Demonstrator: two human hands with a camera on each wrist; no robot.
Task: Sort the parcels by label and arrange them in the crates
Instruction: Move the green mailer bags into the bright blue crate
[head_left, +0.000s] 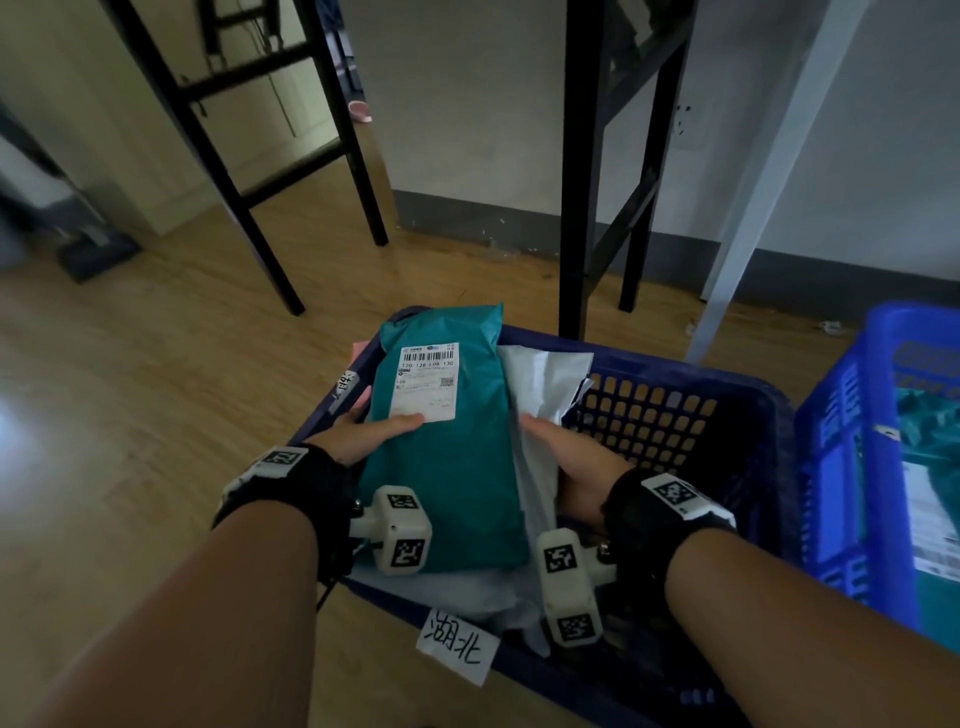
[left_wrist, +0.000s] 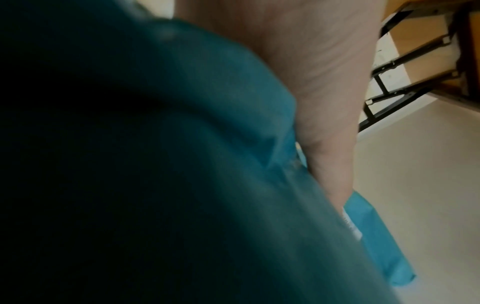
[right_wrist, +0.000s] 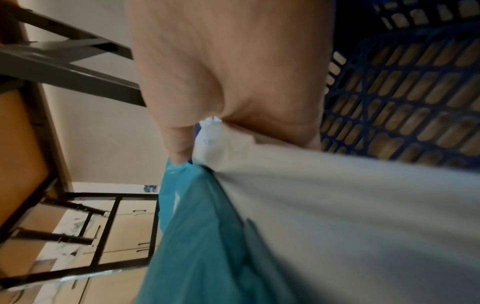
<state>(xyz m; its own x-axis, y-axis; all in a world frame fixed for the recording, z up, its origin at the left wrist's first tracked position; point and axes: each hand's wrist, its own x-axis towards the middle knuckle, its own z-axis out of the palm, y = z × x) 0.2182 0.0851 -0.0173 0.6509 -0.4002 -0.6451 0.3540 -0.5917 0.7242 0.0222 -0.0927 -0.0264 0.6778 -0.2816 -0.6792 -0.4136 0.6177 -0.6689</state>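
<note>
A teal parcel (head_left: 447, 441) with a white shipping label (head_left: 427, 382) lies tilted over the dark blue crate (head_left: 748, 410), label side up. My left hand (head_left: 363, 434) grips its left edge, thumb lying on top by the label. In the left wrist view the teal parcel (left_wrist: 182, 164) fills the frame beside my thumb. My right hand (head_left: 566, 457) pinches a white parcel (head_left: 540, 384) that lies under and to the right of the teal one. In the right wrist view the white parcel (right_wrist: 337, 195) is pinched between thumb and fingers, and the teal parcel (right_wrist: 202, 246) sits beside it.
A paper tag with handwritten characters (head_left: 457, 649) hangs on the crate's near rim, another tag (head_left: 344, 387) on its left rim. A brighter blue crate (head_left: 852, 467) with parcels stands at the right. Black table legs (head_left: 582, 208) and a white leg (head_left: 753, 208) rise behind on the wooden floor.
</note>
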